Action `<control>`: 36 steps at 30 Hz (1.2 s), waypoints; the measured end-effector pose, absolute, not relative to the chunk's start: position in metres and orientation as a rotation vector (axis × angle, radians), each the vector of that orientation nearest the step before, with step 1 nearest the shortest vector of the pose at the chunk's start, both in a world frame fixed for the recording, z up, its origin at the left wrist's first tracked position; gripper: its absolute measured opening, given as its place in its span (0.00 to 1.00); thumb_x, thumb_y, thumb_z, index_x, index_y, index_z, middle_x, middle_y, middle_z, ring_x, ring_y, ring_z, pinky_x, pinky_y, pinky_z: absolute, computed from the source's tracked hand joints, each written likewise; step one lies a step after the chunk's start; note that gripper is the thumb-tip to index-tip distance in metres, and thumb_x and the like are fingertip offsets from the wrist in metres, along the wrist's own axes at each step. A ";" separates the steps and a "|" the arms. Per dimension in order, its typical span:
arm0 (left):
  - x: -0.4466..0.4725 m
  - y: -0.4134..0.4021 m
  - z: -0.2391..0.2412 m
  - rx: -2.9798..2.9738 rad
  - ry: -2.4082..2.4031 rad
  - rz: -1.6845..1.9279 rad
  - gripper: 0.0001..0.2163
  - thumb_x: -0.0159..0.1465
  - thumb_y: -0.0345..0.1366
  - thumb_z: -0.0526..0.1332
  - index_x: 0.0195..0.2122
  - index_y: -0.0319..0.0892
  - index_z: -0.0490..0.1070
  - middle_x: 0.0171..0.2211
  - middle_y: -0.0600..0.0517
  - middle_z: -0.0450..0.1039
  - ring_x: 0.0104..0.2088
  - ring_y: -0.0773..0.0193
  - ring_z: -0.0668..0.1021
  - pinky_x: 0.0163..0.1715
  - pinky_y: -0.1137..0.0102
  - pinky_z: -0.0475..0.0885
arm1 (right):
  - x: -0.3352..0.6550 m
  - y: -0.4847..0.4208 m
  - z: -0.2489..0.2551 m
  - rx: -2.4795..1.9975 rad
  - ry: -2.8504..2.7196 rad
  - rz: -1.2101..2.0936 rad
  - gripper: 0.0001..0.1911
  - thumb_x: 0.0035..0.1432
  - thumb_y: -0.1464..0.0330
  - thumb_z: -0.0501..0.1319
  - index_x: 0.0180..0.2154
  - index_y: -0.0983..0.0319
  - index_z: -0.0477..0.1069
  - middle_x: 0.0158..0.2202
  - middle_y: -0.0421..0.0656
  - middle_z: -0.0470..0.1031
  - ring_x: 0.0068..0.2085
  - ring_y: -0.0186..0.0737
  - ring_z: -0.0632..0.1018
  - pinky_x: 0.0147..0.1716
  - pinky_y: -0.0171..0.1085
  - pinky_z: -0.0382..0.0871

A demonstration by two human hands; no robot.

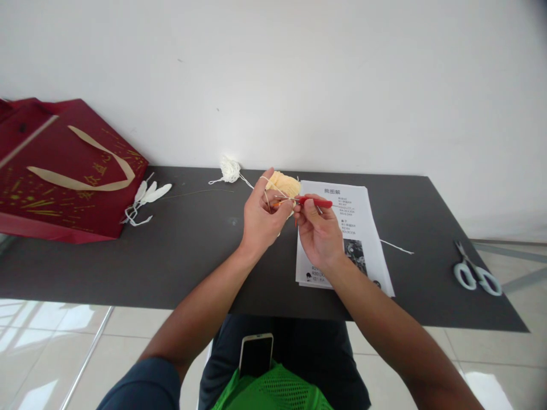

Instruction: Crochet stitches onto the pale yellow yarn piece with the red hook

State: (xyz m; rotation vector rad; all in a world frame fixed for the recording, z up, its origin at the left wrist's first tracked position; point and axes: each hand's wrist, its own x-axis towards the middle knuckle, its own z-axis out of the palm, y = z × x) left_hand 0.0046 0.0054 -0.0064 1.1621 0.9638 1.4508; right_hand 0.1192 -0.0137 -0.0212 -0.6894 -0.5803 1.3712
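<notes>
My right hand (317,230) grips a crochet hook (318,203) by its red handle, and the thin metal shaft points left. My left hand (261,215) is closed on a small piece of crochet work, with a strand of yarn running over its raised index finger. The hook's tip meets the work at the left fingertips; the fingers hide most of the piece, and a bit of orange shows there. Just behind the hands lies a pale yellow ball of yarn (284,183). A white ball of yarn (229,169) rests farther left by the wall.
Printed sheets (363,205) lie under and beside my right hand. Scissors (475,270) are near the table's right end. At the left stand a dark red gift bag (77,171) and several white leaf-shaped pieces (149,193). A phone (256,354) rests on my lap.
</notes>
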 end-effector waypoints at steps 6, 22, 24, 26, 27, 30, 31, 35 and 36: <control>0.007 0.005 -0.006 1.144 1.005 1.507 0.31 0.54 0.28 0.68 0.60 0.43 0.67 0.33 0.57 0.74 0.29 0.71 0.78 0.32 0.75 0.74 | 0.121 -0.013 -0.022 -0.712 -0.615 1.331 0.08 0.57 0.63 0.73 0.37 0.55 0.78 0.38 0.35 0.82 0.34 0.29 0.81 0.38 0.32 0.81; 0.006 0.004 -0.004 1.186 0.957 1.542 0.27 0.55 0.28 0.68 0.57 0.43 0.69 0.30 0.57 0.72 0.28 0.71 0.74 0.31 0.75 0.72 | 0.124 -0.013 -0.022 -0.628 -0.664 1.286 0.04 0.59 0.66 0.72 0.37 0.54 0.79 0.39 0.35 0.82 0.36 0.27 0.81 0.42 0.28 0.80; 0.005 0.004 -0.006 1.197 0.958 1.566 0.27 0.56 0.27 0.67 0.57 0.44 0.69 0.31 0.57 0.72 0.28 0.71 0.74 0.30 0.74 0.71 | 0.125 -0.013 -0.021 -0.621 -0.675 1.282 0.04 0.59 0.66 0.71 0.37 0.54 0.79 0.39 0.35 0.82 0.36 0.27 0.81 0.41 0.28 0.80; 0.005 0.005 -0.008 1.210 0.961 1.604 0.27 0.56 0.27 0.67 0.58 0.44 0.69 0.30 0.57 0.71 0.27 0.71 0.73 0.29 0.75 0.70 | 0.127 -0.013 -0.020 -0.608 -0.692 1.260 0.04 0.59 0.66 0.72 0.37 0.54 0.78 0.38 0.35 0.81 0.35 0.27 0.80 0.40 0.28 0.79; 0.004 0.005 -0.009 1.215 0.963 1.623 0.27 0.56 0.26 0.67 0.58 0.45 0.69 0.30 0.57 0.71 0.27 0.71 0.73 0.28 0.75 0.70 | 0.128 -0.012 -0.019 -0.600 -0.704 1.242 0.05 0.58 0.67 0.72 0.37 0.54 0.78 0.38 0.35 0.81 0.35 0.27 0.80 0.39 0.29 0.79; 0.004 0.006 -0.011 1.234 0.984 1.648 0.27 0.56 0.26 0.66 0.58 0.45 0.69 0.30 0.57 0.71 0.27 0.72 0.72 0.27 0.75 0.68 | 0.129 -0.012 -0.017 -0.586 -0.746 1.180 0.06 0.58 0.67 0.72 0.36 0.54 0.77 0.37 0.36 0.80 0.33 0.28 0.79 0.37 0.30 0.78; 0.004 0.006 -0.011 1.238 0.996 1.652 0.27 0.56 0.26 0.66 0.58 0.45 0.69 0.30 0.57 0.71 0.26 0.72 0.72 0.27 0.75 0.68 | 0.129 -0.012 -0.016 -0.587 -0.756 1.160 0.06 0.58 0.68 0.72 0.36 0.54 0.77 0.37 0.36 0.80 0.33 0.29 0.78 0.37 0.31 0.77; 0.004 0.006 -0.010 1.239 1.023 1.667 0.27 0.56 0.26 0.66 0.57 0.45 0.70 0.29 0.58 0.70 0.25 0.73 0.70 0.26 0.76 0.67 | 0.129 -0.012 -0.016 -0.608 -0.785 1.102 0.08 0.57 0.66 0.73 0.36 0.54 0.75 0.36 0.36 0.79 0.32 0.30 0.77 0.36 0.33 0.77; 0.004 0.006 -0.009 1.236 1.021 1.669 0.27 0.56 0.26 0.66 0.57 0.45 0.70 0.29 0.58 0.70 0.25 0.73 0.70 0.26 0.76 0.67 | 0.129 -0.012 -0.016 -0.619 -0.792 1.093 0.08 0.57 0.65 0.73 0.36 0.54 0.75 0.36 0.36 0.79 0.32 0.30 0.77 0.37 0.34 0.77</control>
